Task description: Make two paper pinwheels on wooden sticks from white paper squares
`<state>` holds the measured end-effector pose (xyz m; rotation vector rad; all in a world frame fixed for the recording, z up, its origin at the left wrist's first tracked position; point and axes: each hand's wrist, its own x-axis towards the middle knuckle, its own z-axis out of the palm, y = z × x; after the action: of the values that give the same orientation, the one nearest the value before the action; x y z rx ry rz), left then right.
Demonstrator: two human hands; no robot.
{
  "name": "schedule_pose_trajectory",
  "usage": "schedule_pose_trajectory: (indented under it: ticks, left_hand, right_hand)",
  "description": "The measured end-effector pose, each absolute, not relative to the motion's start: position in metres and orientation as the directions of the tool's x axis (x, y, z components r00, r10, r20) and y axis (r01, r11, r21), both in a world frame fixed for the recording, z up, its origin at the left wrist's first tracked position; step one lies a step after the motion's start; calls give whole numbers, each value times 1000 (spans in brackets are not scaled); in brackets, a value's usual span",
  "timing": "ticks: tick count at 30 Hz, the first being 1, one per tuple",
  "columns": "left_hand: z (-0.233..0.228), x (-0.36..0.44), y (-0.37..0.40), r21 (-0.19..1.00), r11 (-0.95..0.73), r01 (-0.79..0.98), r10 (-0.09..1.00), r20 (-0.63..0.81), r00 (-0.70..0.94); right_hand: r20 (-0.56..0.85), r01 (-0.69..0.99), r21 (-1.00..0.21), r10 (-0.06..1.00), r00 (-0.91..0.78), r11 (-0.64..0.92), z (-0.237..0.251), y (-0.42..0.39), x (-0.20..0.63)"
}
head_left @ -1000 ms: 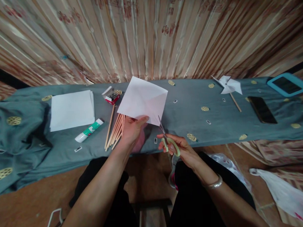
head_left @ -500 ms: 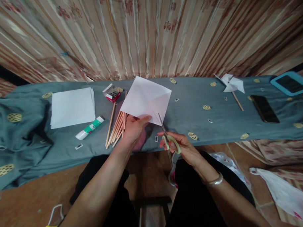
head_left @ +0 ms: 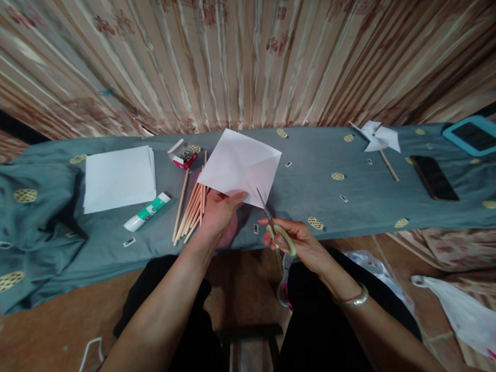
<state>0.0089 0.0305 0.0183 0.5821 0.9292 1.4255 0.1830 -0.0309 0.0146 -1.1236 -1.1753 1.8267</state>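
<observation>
Head view, looking down at a cloth-covered table point(head_left: 309, 192). L hand point(head_left: 218, 213) is closed in a pinch on a white paper square point(head_left: 239, 164), thumb on top at the near edge, other fingers mostly hidden below; the sq. is held mid-table, w/ faint crease lines. R hand point(head_left: 296, 236) is partly curled, w/ fingers in the handles of green-handled scissors point(head_left: 272, 224); blade tips overlap the sheet's near R edge. Can't tell if paper is b/w the blades.

Just L of the sheet, partly under it: a bunch of wooden sticks point(head_left: 194, 212), w/ a single stick point(head_left: 181, 207) beside. Further L: small open red box point(head_left: 184, 158), glue tube point(head_left: 147, 211), paper stack point(head_left: 120, 179). Far R: white pinwheel point(head_left: 377, 136) on its stick, dark phone point(head_left: 434, 178), blue-framed tablet point(head_left: 474, 136). Pleated curtain point(head_left: 243, 61) behind.
</observation>
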Motion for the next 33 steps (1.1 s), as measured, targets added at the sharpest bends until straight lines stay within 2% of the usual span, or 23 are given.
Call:
schedule_pose_trajectory:
  ticks: [12,33]
  left_hand:
    - [13,8,31,814,62,-577,984,-147,-101]
    - [17,8,31,822,85,-564,972,-192,-134]
  right_hand:
    - [-315,-114,-920,882,-351,-374,8,-32,180]
    - [-324,-117,-915,876,-357,-386,9,-31,176]
